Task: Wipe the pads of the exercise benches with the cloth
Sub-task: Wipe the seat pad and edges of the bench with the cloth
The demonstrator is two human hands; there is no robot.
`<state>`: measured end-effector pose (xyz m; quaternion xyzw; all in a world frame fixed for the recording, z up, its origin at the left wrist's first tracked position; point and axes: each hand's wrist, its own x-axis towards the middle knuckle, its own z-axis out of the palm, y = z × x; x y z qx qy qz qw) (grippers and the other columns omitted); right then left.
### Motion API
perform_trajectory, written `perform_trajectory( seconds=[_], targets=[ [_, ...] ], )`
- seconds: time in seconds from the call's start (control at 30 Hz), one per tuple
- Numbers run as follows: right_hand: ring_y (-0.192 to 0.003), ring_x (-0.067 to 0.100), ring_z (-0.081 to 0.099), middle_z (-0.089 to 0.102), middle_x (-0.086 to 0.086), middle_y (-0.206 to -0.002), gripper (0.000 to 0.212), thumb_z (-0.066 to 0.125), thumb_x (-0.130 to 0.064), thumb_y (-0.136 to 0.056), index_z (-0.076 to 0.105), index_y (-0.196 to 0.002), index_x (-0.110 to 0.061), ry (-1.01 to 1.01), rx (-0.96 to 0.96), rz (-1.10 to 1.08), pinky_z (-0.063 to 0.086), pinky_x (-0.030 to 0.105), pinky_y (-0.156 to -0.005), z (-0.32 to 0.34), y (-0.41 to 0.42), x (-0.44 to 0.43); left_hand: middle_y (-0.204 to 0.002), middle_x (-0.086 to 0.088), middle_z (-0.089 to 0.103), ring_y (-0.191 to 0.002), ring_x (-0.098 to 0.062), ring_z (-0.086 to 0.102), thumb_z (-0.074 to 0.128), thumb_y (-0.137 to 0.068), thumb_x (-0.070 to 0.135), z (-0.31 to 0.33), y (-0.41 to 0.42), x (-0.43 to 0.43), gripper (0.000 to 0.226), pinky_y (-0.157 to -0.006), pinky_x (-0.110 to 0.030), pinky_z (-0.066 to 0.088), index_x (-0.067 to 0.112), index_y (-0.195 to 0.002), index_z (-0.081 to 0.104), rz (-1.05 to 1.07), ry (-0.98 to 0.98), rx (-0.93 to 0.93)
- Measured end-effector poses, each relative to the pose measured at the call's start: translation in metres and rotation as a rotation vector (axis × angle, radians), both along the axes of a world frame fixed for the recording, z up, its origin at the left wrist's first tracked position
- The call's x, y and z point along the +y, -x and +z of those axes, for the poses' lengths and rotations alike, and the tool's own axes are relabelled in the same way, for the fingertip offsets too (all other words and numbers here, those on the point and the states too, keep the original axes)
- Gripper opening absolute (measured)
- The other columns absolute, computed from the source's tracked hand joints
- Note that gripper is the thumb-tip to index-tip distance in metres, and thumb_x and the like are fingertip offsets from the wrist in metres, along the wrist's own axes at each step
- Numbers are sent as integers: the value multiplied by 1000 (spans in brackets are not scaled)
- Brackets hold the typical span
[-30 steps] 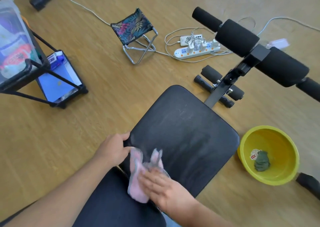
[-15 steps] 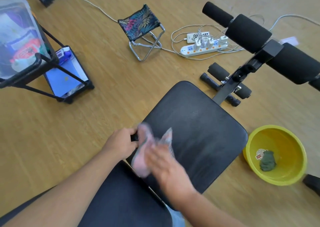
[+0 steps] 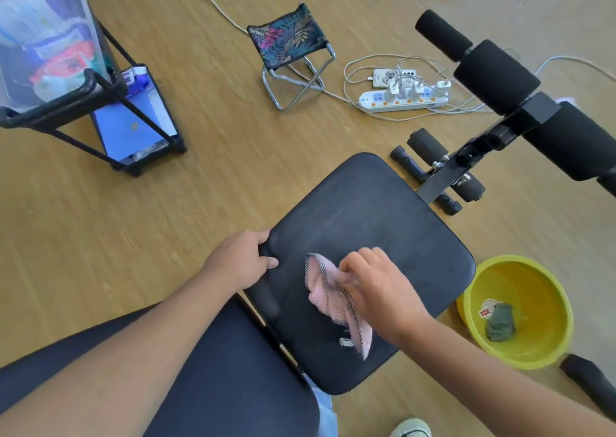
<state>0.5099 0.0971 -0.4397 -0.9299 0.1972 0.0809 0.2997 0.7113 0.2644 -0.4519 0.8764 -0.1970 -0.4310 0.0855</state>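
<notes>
Pink cloth (image 3: 333, 298) lengthwise along pad (image 3: 383, 223), right hand (image 3: 380, 286) pressing

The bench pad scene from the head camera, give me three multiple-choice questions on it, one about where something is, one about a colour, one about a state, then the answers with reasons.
1. Where does the yellow basin stand?
A. On the floor to the right of the bench pad
B. On top of the folding stool
C. On the black rack's shelf

2. What colour is the cloth under the right hand?
A. Green
B. Pink
C. White

3. What is the left hand doing?
A. Lifting the basin
B. Hanging free in the air
C. Gripping the pad's left edge

Answers:
1. A, the yellow basin sits on the wooden floor beside the bench pad.
2. B, the cloth pressed down by the right hand is pink with a checked border.
3. C, the left hand has its fingers curled over the pad's edge.
</notes>
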Motion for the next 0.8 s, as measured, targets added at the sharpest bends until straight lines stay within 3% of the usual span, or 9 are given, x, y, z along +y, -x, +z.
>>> perform_trajectory(
  seconds=[0.1, 0.2, 0.27, 0.33, 0.47, 0.57, 0.67, 0.73, 0.8],
  targets=[
    [-82, 25, 46, 50, 2, -94, 18, 67, -12, -82, 63, -99, -16, 169, -118, 53, 49, 36, -63, -3, 12, 11, -109, 14, 75, -103, -23, 69, 71, -85, 37, 0, 0, 0, 47, -91, -40, 57, 51, -129, 61, -2, -1, -5],
    [-90, 27, 51, 57, 7, -107, 34, 64, -33, -88, 66, -114, -12, 144, -176, 90, 48, 35, -79, -11, 32, 31, -118, 13, 75, -111, -22, 68, 72, -85, 37, -1, -1, 0, 54, -95, -39, 56, 47, -136, 59, -8, -7, -9],
    [-95, 26, 53, 57, 5, -117, 36, 60, -20, -90, 62, -125, -11, 141, -133, 127, 48, 35, -85, -20, 45, 42, -125, 13, 73, -116, -19, 66, 73, -84, 37, -3, -3, 1, 58, -99, -39, 55, 43, -140, 58, 8, -10, -3],
    [-90, 24, 51, 57, 4, -112, 36, 51, 0, -86, 64, -117, -10, 85, -161, 205, 49, 34, -85, -22, 54, 38, -128, 14, 72, -119, -17, 66, 74, -84, 36, -2, -2, 1, 61, -101, -39, 54, 44, -142, 57, 29, -8, 10],
    [-83, 24, 50, 60, 7, -100, 30, 39, -6, -102, 66, -114, -7, 160, -228, 561, 48, 33, -77, -10, 46, -32, -129, 16, 71, -118, -16, 66, 74, -86, 33, 0, -3, 0, 59, -102, -37, 53, 42, -141, 58, 40, -9, 20],
    [-78, 27, 49, 57, 9, -86, 19, 52, 1, -91, 69, -98, -6, 240, -217, 157, 49, 40, -68, -15, 31, -90, -127, 14, 72, -115, -18, 67, 75, -87, 31, 3, -2, -3, 58, -101, -36, 52, 40, -141, 59, 40, -14, 9],
    [-73, 27, 49, 51, 5, -74, 5, 72, -2, -82, 70, -84, -6, 237, -230, -275, 43, 35, -63, -15, 21, -81, -115, 16, 75, -103, -15, 70, 74, -88, 24, 9, 1, -5, 48, -98, -34, 53, 41, -132, 66, 45, 29, 26],
    [-68, 23, 47, 45, 1, -67, 12, 74, -7, -78, 64, -73, -9, 112, -253, -352, 34, 30, -57, -9, 16, -40, -112, 18, 75, -102, -14, 70, 74, -88, 22, 10, 1, -5, 47, -97, -33, 53, 43, -130, 67, 47, 38, 26],
    [-62, 20, 42, 45, 3, -63, 19, 72, 0, -72, 59, -69, -13, 3, -271, -206, 36, 30, -52, -10, 23, 6, -113, 20, 75, -107, -13, 70, 74, -87, 24, 8, 0, -3, 48, -101, -36, 53, 45, -130, 66, 54, 29, 31]
  ],
)
